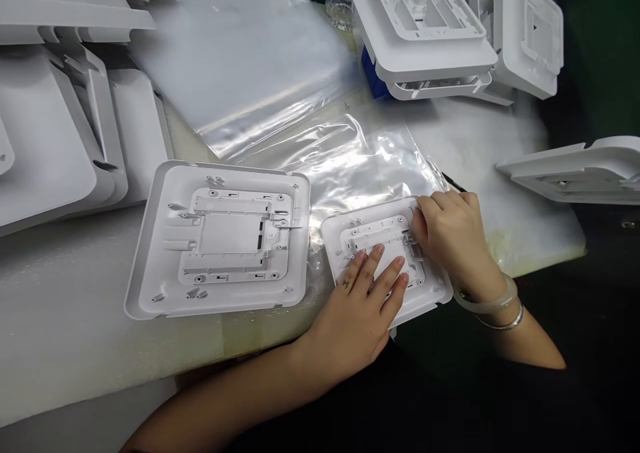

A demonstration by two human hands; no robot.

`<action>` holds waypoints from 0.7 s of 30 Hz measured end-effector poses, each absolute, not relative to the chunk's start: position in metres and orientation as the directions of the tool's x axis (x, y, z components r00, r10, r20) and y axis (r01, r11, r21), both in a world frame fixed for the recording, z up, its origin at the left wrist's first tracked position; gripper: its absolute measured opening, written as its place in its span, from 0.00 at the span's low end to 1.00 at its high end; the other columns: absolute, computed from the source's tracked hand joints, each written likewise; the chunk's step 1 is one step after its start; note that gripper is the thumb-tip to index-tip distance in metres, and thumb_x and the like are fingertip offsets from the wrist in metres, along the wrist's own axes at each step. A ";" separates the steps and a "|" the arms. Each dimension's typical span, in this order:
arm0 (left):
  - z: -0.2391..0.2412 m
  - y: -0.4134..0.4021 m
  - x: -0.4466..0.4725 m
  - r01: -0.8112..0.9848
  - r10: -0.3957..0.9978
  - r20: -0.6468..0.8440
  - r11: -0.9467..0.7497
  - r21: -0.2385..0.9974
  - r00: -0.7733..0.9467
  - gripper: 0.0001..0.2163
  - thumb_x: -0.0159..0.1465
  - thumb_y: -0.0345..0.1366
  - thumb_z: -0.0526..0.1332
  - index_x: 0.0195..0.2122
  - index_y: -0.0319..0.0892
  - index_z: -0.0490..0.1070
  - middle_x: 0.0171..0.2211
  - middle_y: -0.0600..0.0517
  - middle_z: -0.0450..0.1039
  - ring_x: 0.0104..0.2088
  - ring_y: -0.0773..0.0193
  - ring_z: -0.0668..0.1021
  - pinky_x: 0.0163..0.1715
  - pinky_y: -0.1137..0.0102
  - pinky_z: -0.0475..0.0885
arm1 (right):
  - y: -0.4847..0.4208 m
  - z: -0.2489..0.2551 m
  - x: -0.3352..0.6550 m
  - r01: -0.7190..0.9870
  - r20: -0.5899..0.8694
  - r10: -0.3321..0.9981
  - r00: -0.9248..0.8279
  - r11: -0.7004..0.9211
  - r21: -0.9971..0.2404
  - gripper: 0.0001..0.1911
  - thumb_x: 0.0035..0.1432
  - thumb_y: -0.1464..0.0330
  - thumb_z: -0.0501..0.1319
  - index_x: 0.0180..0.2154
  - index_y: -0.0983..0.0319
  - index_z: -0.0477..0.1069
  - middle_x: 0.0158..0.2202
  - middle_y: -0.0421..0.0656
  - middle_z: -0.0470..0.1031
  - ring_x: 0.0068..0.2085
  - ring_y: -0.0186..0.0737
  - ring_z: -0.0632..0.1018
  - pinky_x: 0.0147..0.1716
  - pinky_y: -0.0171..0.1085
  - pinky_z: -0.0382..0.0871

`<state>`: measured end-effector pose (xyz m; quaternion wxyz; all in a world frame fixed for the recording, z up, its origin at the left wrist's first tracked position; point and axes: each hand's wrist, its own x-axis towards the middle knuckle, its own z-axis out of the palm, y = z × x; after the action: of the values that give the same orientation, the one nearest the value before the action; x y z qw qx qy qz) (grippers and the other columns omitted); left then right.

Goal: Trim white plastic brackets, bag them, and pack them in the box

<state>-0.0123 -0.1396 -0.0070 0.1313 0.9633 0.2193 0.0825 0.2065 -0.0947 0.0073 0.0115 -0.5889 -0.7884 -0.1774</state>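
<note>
A white plastic housing (387,229) lies tilted at the table's front edge, its ribbed inner side up. Across its recessed middle my left hand (363,306) lies flat, fingers spread. My right hand (453,233) is closed at the far right part of the same housing, thumb and fingers bent down at its rim; whatever they pinch is hidden. Just left of it, a second, similar white housing (230,233) rests inner side up, touched by neither hand.
Clear plastic bags (270,59) spread over the table behind the housings. White plastic parts (60,126) are stacked at the left. More housings (425,39) are piled at the back right, over something blue. Another white part (580,169) juts in at the right edge.
</note>
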 end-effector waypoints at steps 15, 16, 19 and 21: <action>-0.011 -0.142 -0.013 0.405 0.446 0.147 -0.882 0.242 0.883 0.29 0.68 0.45 0.56 0.66 0.34 0.58 0.69 0.40 0.52 0.69 0.36 0.54 0.67 0.50 0.51 | -0.095 0.014 0.204 0.916 0.342 0.850 -0.400 0.364 0.167 0.07 0.67 0.73 0.55 0.38 0.65 0.72 0.28 0.42 0.72 0.31 0.39 0.70 0.39 0.40 0.57; -0.011 -0.143 -0.013 0.406 0.447 0.150 -0.882 0.241 0.882 0.29 0.68 0.45 0.57 0.66 0.34 0.59 0.69 0.40 0.52 0.69 0.36 0.55 0.67 0.50 0.51 | -0.094 0.011 0.200 0.909 0.320 0.855 -0.409 0.351 0.224 0.08 0.67 0.73 0.54 0.38 0.66 0.72 0.27 0.42 0.71 0.31 0.40 0.69 0.39 0.40 0.56; -0.011 -0.143 -0.012 0.403 0.448 0.161 -0.881 0.247 0.879 0.29 0.68 0.44 0.57 0.66 0.34 0.59 0.69 0.39 0.53 0.69 0.37 0.55 0.67 0.50 0.51 | -0.094 0.009 0.193 0.894 0.242 0.882 -0.404 0.324 0.311 0.10 0.67 0.74 0.53 0.37 0.66 0.73 0.28 0.43 0.72 0.31 0.41 0.68 0.38 0.41 0.53; -0.012 -0.143 -0.012 0.400 0.450 0.169 -0.879 0.260 0.877 0.29 0.67 0.44 0.57 0.66 0.34 0.59 0.69 0.40 0.53 0.69 0.37 0.55 0.67 0.50 0.50 | -0.093 0.010 0.192 0.898 0.207 0.901 -0.382 0.308 0.314 0.11 0.67 0.74 0.53 0.34 0.66 0.72 0.28 0.44 0.73 0.30 0.41 0.68 0.37 0.41 0.53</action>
<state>-0.0120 -0.1433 -0.0119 0.1090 0.9626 0.2207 0.1129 0.1924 -0.0930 0.0099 -0.0036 -0.5559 -0.8088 -0.1917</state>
